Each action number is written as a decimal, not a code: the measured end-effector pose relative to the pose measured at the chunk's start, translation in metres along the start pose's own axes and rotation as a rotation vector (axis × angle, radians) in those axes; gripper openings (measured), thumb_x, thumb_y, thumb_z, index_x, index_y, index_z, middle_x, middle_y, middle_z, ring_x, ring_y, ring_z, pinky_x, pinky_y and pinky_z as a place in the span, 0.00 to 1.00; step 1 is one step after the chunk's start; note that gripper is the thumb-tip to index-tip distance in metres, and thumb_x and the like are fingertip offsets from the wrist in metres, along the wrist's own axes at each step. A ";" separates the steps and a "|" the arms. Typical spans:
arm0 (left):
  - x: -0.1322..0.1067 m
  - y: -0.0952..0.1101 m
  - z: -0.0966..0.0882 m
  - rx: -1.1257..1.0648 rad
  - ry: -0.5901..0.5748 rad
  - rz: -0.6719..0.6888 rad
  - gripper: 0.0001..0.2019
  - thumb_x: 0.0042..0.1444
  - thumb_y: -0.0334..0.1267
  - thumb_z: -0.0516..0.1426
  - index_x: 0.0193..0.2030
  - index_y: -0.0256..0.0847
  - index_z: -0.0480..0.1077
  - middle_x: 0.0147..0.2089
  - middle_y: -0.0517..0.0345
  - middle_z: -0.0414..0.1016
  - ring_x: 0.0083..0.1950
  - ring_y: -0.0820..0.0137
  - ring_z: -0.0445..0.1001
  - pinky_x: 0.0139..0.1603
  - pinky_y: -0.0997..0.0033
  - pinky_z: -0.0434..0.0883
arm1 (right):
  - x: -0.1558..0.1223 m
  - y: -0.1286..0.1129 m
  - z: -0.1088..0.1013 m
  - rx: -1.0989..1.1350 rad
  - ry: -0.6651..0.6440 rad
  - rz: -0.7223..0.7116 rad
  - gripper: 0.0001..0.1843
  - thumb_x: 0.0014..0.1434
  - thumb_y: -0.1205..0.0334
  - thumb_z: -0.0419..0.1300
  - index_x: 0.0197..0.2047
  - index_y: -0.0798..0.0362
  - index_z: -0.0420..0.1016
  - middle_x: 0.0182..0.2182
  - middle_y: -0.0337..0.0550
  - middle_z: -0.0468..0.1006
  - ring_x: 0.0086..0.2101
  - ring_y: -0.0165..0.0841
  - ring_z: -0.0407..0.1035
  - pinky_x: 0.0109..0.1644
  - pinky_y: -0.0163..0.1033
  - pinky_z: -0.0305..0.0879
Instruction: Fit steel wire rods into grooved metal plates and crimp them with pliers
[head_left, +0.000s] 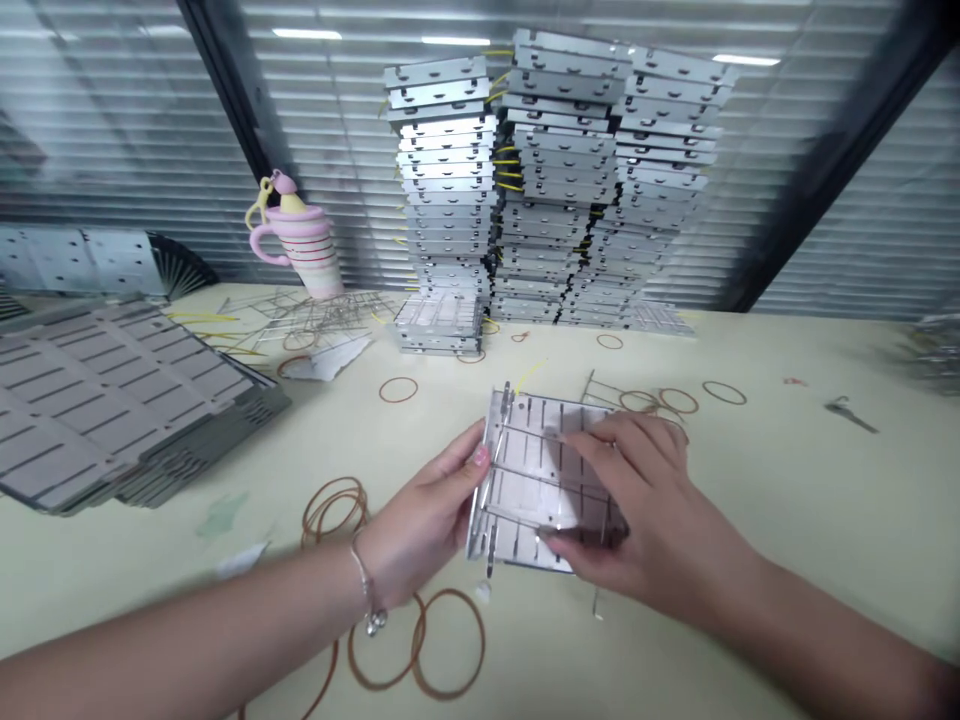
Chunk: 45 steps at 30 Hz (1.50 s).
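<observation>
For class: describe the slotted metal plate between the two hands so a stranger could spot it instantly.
Find the tall stacks of metal plates at the far edge of the pale table. Come forward past the brown rubber bands to the single slotted metal plate. Unlike its stacked neighbours, its edge sits in the left hand and the right hand spreads across its top.

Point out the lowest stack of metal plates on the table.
The low stack of silver metal plates stands in front of the leftmost tall stack; it is the only short stack there.
</observation>
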<state>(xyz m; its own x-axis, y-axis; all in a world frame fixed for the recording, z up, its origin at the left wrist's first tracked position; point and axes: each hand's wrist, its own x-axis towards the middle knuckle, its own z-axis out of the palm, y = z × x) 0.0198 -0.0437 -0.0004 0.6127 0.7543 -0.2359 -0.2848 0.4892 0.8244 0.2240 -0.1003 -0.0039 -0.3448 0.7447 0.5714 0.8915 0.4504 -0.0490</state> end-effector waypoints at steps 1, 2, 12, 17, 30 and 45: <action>0.000 0.001 0.000 -0.012 0.007 0.002 0.28 0.58 0.40 0.58 0.65 0.51 0.56 0.57 0.53 0.70 0.52 0.63 0.70 0.42 0.70 0.67 | 0.000 -0.001 0.000 0.001 0.005 -0.003 0.32 0.48 0.49 0.64 0.52 0.57 0.63 0.44 0.53 0.66 0.47 0.47 0.57 0.51 0.55 0.56; 0.000 0.002 0.001 -0.023 0.014 -0.002 0.30 0.58 0.39 0.58 0.66 0.54 0.53 0.58 0.55 0.68 0.53 0.63 0.70 0.43 0.70 0.67 | 0.000 -0.002 0.000 0.003 0.009 -0.002 0.32 0.48 0.50 0.64 0.52 0.58 0.63 0.44 0.53 0.66 0.47 0.47 0.57 0.51 0.55 0.56; -0.004 0.002 0.002 0.044 0.040 -0.014 0.32 0.59 0.41 0.57 0.67 0.58 0.50 0.62 0.60 0.66 0.54 0.66 0.70 0.51 0.70 0.65 | 0.004 -0.006 -0.001 0.078 0.014 0.011 0.31 0.47 0.54 0.65 0.52 0.59 0.64 0.43 0.52 0.66 0.45 0.45 0.57 0.51 0.53 0.57; -0.004 0.001 0.001 0.060 0.045 -0.012 0.34 0.58 0.43 0.58 0.68 0.60 0.46 0.63 0.60 0.64 0.54 0.64 0.70 0.51 0.68 0.66 | 0.002 -0.008 0.000 0.060 0.010 0.013 0.30 0.48 0.54 0.64 0.52 0.59 0.64 0.45 0.53 0.66 0.47 0.46 0.57 0.52 0.54 0.57; -0.002 0.008 -0.004 0.512 0.168 0.215 0.25 0.53 0.41 0.62 0.58 0.45 0.67 0.51 0.55 0.76 0.49 0.64 0.72 0.48 0.69 0.68 | 0.000 -0.026 0.005 0.067 0.039 -0.003 0.27 0.49 0.54 0.63 0.49 0.61 0.68 0.40 0.54 0.69 0.44 0.47 0.60 0.48 0.54 0.58; -0.001 0.050 -0.020 0.881 -0.283 -0.070 0.15 0.58 0.35 0.54 0.51 0.40 0.74 0.49 0.56 0.77 0.49 0.64 0.72 0.53 0.69 0.64 | 0.007 0.060 -0.015 0.395 -0.610 0.020 0.11 0.57 0.53 0.60 0.35 0.51 0.66 0.47 0.45 0.67 0.47 0.37 0.62 0.50 0.43 0.61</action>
<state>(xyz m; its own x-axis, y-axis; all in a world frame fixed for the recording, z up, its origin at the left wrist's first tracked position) -0.0102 -0.0112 0.0306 0.7973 0.5441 -0.2614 0.3516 -0.0667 0.9338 0.2793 -0.0750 0.0096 -0.5348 0.8449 0.0143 0.7665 0.4922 -0.4125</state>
